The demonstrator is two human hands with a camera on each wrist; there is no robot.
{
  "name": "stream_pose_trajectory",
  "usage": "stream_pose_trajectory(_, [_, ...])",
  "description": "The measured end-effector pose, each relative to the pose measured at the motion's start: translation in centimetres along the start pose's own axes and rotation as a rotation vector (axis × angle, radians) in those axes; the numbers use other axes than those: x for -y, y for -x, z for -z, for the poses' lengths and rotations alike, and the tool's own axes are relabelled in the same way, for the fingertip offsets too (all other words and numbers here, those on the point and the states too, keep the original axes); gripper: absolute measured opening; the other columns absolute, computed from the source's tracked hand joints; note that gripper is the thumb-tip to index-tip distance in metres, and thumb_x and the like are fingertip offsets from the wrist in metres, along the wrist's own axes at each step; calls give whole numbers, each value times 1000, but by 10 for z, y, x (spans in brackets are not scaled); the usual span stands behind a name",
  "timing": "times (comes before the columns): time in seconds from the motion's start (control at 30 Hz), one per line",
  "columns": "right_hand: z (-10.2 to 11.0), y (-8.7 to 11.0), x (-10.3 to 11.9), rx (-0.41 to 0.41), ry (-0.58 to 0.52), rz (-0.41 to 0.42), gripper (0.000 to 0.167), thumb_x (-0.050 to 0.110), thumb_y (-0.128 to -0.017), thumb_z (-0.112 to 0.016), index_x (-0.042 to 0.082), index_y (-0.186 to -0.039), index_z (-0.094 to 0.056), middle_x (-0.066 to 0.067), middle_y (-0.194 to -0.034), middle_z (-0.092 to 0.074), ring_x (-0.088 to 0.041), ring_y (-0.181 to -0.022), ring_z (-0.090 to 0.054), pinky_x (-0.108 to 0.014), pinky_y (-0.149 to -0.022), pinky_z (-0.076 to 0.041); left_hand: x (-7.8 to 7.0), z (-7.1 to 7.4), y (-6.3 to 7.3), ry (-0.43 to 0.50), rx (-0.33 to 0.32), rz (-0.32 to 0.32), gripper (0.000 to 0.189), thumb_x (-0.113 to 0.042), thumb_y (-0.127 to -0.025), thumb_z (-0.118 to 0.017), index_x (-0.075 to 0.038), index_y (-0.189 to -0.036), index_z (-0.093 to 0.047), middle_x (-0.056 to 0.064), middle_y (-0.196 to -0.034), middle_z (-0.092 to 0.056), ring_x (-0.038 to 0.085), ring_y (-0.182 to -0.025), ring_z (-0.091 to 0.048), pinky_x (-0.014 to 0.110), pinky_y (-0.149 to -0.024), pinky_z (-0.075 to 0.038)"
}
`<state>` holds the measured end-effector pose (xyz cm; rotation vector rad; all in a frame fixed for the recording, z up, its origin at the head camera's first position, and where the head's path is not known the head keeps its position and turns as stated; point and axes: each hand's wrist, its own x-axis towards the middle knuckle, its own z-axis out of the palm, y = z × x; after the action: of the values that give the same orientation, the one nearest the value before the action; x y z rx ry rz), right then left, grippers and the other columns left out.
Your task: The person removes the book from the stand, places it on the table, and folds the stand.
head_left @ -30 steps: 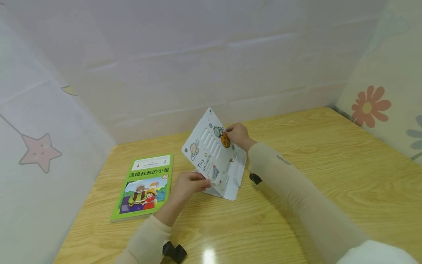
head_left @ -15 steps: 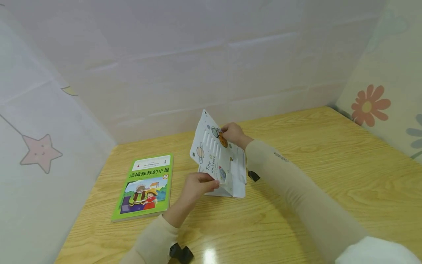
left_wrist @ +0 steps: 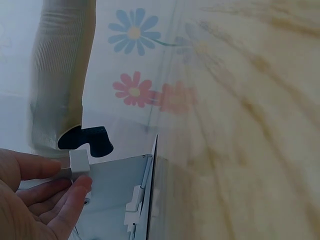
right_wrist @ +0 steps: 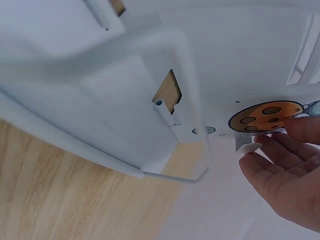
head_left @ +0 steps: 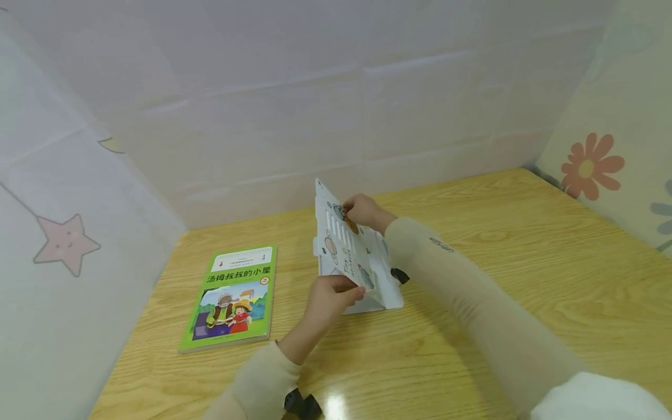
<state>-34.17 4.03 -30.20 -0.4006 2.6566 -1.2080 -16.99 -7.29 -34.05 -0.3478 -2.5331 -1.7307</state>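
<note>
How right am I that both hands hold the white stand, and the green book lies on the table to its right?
Not quite: the book lies to the left of the stand, as the head view shows. The left hand and right hand do hold the stand, and the book is on the table.

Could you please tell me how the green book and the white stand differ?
The green book lies flat on the table, while the white stand is unfolded, its upper part tilted up. The left hand and right hand grip the stand; neither touches the book. The book shows two cartoon figures, the stand planets. Both carry printed writing.
</note>
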Motion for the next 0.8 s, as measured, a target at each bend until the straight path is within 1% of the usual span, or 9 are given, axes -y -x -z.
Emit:
stream_pose_trajectory(0.17, [-1,-2,4,45,-7,2,45,-9,-74,-40,-3,-118,-49,-15,-118,-49,-26,-111,-40,-36,-92,-34,-2,-7,-1,-22,-1,20,15,-13,-75,-65,2,-74,-67,7,-67,-64,9,-55,-57,21,-50,-46])
stream_pose_trajectory(0.27, [0,-2,4,71,5,15,44,-8,-77,-40,-4,-120,-47,-15,-120,-47,-27,-113,-38,-36,-92,-33,-5,-13,-2,-44,7,-1,15,-13,-76,-64,1,-73,-67,6,-67,-64,8,-56,-56,21,-50,-46])
stream_pose_trajectory(0.47, [6,0,5,104,50,81,39,-5,-81,-40,-7,-120,-46,-18,-121,-46,-29,-114,-38,-36,-92,-34,-10,-21,-4,-69,26,-57,15,-13,-77,-62,1,-72,-67,4,-65,-63,7,-56,-55,19,-50,-45])
stream_pose_trajectory(0.6, [9,1,4,113,58,111,38,-5,-81,-41,-7,-119,-47,-19,-120,-46,-30,-114,-37,-36,-93,-33,-11,-25,-6,-76,30,-74,15,-13,-77,-63,0,-72,-67,3,-65,-63,5,-56,-55,18,-50,-45])
stream_pose_trajectory(0.8, [9,-1,4,134,54,123,38,-5,-81,-42,-6,-119,-47,-19,-121,-46,-29,-115,-36,-36,-94,-32,-13,-29,-7,-89,22,-90,14,-14,-76,-63,-1,-72,-68,3,-64,-63,4,-56,-54,18,-49,-44])
